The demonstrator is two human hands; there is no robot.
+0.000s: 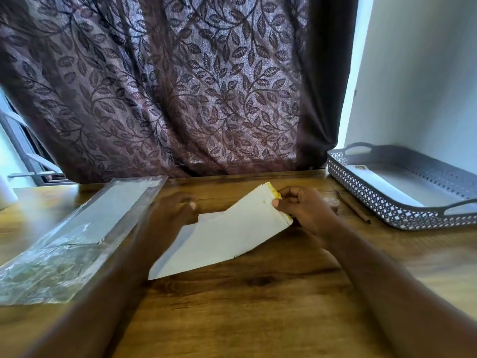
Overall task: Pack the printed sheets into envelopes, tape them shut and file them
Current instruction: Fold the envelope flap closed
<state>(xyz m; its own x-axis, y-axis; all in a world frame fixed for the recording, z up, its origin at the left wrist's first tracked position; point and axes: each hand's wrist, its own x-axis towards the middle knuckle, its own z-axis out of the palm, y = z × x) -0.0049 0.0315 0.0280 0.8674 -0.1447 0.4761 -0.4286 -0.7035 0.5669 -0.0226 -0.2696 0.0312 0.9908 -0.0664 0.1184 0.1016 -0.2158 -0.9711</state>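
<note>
A white envelope (227,233) lies tilted across the middle of the wooden table (258,306), with a yellow strip along its far right end. My right hand (302,208) pinches that end between thumb and fingers. A folded white sheet (209,217) sticks out at the envelope's upper left edge. My left hand (180,208) is blurred and rests at that edge by the sheet; I cannot see whether it grips anything. A clear plastic sleeve (77,233) holding white paper lies to the left.
A grey perforated tray (387,213) with handles stands at the right, with white envelopes inside. A brown pencil (355,211) lies just in front of it. A small round object sits behind my right hand. A dark leaf-patterned curtain hangs behind the table.
</note>
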